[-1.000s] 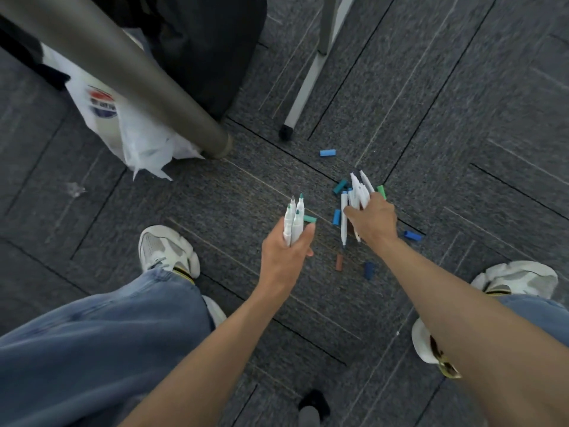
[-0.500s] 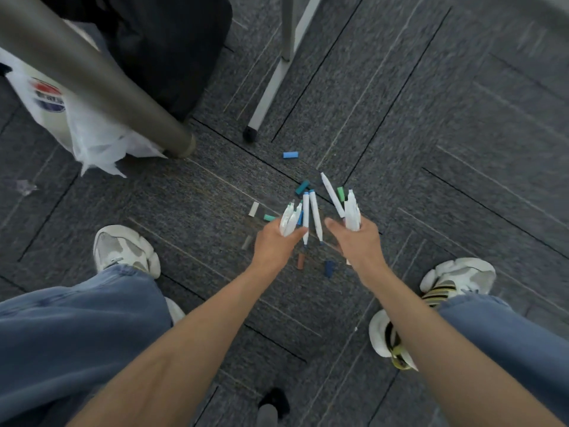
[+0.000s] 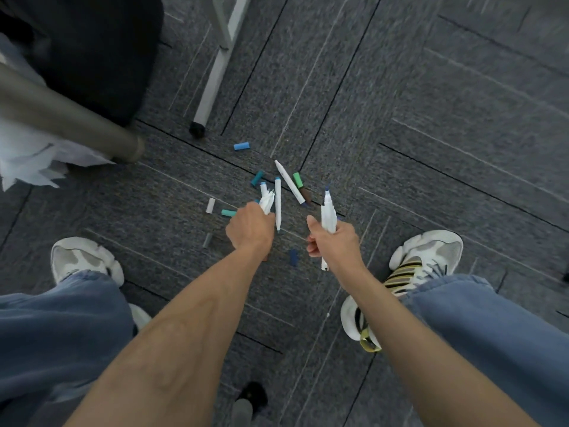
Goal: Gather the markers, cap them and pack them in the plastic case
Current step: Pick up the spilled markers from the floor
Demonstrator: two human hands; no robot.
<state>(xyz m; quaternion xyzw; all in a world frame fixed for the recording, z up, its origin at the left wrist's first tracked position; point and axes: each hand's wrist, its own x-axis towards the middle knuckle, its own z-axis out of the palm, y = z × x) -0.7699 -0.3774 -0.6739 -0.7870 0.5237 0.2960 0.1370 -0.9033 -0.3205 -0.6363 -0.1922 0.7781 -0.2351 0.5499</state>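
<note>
Both hands are closed round markers. From the left hand (image 3: 251,226) a bunch of white markers (image 3: 267,201) sticks out toward its one o'clock. Blur runs the barrels together, so their number cannot be told, and the fingers are hidden under the back of the hand. The right hand (image 3: 335,241) grips a second bunch (image 3: 328,215) upright, thumb alongside. A dark blue tip shows at twelve o'clock and a white end pokes out of the fist at six o'clock; again the count is unclear.

On the carpet (image 3: 431,149), at the far left, a white plastic bag (image 3: 27,158) is cut off by the frame edge and crossed by a blurred grey pole (image 3: 70,118). At the left hand's ten o'clock lies a white cap (image 3: 210,205), and at eight o'clock a grey cap (image 3: 207,240). A mint cap (image 3: 228,212) is partly hidden behind the hand. At twelve o'clock, well apart, lies a light blue cap (image 3: 241,146), and nearer a teal cap (image 3: 257,178). A loose marker (image 3: 278,204) lies just beside the left bunch; whether it touches the hand cannot be told. A slanted marker (image 3: 289,183) runs from eleven to five o'clock, with a green cap (image 3: 297,179) and a brown cap (image 3: 305,194) just beside it. A dark blue cap (image 3: 293,257) lies between the wrists.
</note>
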